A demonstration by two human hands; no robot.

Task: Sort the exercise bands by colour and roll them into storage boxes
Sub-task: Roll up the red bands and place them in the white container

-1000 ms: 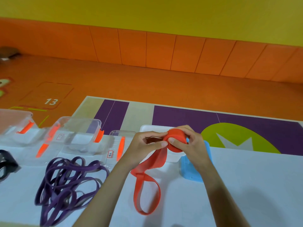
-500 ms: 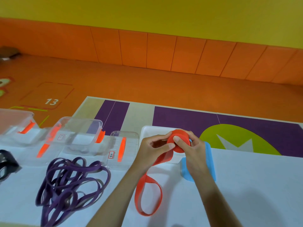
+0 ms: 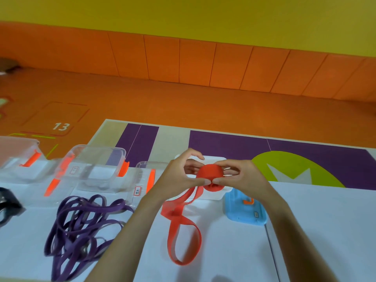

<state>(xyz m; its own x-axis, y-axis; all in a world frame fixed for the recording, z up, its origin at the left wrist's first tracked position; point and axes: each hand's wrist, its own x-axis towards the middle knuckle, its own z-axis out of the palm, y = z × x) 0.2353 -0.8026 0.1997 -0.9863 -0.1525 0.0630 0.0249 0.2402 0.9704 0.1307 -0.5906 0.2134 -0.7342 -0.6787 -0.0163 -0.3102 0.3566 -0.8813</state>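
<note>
A red exercise band (image 3: 209,174) is partly wound into a tight roll held above the table. My left hand (image 3: 179,176) and my right hand (image 3: 242,178) both pinch the roll, thumbs meeting at its lower edge. The band's loose tail (image 3: 183,231) hangs down and loops on the white table. A tangle of purple bands (image 3: 81,224) lies to the left. Behind my hands stands a white open box (image 3: 213,195), mostly hidden. A clear storage box (image 3: 97,167) with orange clips stands further left.
A blue lid (image 3: 244,210) with an orange clip lies right of the roll. A clear lid (image 3: 142,180) leans beside the clear box. Another clear box (image 3: 18,157) stands at the far left, with a black band (image 3: 8,202) at the table's left edge. Orange floor lies beyond.
The roll has turned between my hands and taken up more of the band. My thumbs have shifted from the roll's face to its lower edge, and the tail on the table has shortened slightly.
</note>
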